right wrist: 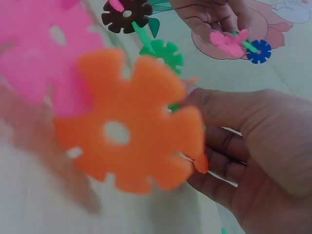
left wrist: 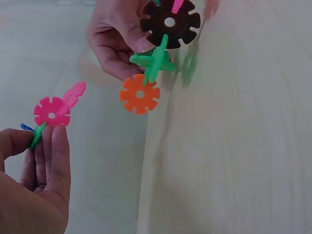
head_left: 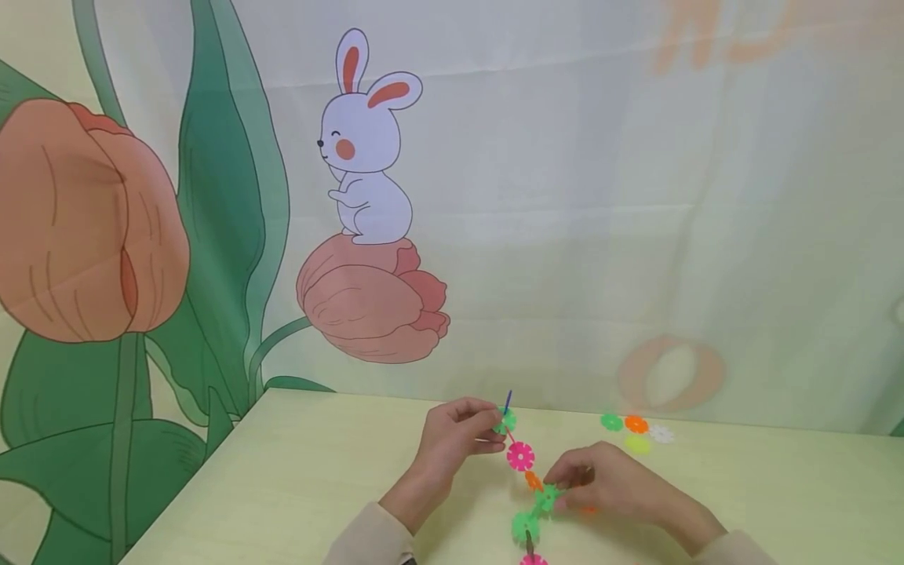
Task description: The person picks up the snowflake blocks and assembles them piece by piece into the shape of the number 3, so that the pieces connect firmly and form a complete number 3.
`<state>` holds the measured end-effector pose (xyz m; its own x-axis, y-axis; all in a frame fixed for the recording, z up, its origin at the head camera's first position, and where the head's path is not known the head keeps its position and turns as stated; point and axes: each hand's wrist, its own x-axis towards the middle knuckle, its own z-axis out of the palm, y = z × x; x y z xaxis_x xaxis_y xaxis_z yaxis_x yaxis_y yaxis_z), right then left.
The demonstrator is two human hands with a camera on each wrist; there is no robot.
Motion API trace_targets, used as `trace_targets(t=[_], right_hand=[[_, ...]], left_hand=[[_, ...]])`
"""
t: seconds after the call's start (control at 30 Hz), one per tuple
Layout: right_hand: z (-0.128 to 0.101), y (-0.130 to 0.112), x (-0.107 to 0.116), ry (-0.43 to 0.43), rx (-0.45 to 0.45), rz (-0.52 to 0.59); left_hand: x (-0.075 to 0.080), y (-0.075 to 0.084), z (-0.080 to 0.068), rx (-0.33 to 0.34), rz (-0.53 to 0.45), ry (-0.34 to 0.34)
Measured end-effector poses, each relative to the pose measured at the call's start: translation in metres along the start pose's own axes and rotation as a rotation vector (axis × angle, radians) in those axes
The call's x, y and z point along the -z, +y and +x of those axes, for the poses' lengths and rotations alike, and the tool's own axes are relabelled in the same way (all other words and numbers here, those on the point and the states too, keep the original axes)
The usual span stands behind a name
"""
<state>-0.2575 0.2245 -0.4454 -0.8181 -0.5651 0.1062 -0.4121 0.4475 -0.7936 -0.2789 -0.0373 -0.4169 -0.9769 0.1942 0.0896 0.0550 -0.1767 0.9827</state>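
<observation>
Running above the pale table (head_left: pixel 297 471), a chain of notched plastic discs (head_left: pixel 520 456), pink, orange, green and brown, was pinched at its far green end by the left hand (head_left: pixel 452 439), while the right hand (head_left: pixel 607 482) gripped a nearer green disc.

Head cam is looking forward and down across the bench (head_left: pixel 297 471) from far back. Both wrist cams are sitting close in, sharing the snowflake-disc chain (left wrist: pixel 140 94) with head view.
</observation>
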Motion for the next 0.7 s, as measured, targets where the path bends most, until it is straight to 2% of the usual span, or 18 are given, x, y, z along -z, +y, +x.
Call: trace_targets(t=[0.23,0.5,0.7], right_hand=[[-0.008,-0.012,0.008,0.102,0.029,-0.006],[-0.007,-0.030,0.004,0.221,0.156,-0.048],[-0.008,-0.040,0.002,0.290,0.124,-0.082]], left_hand=[[0.002,0.007,0.002,-0.041,-0.042,0.058],[0.001,0.018,0.001,-0.077,-0.102,0.086],[0.000,0.021,0.000,-0.095,-0.107,0.097]])
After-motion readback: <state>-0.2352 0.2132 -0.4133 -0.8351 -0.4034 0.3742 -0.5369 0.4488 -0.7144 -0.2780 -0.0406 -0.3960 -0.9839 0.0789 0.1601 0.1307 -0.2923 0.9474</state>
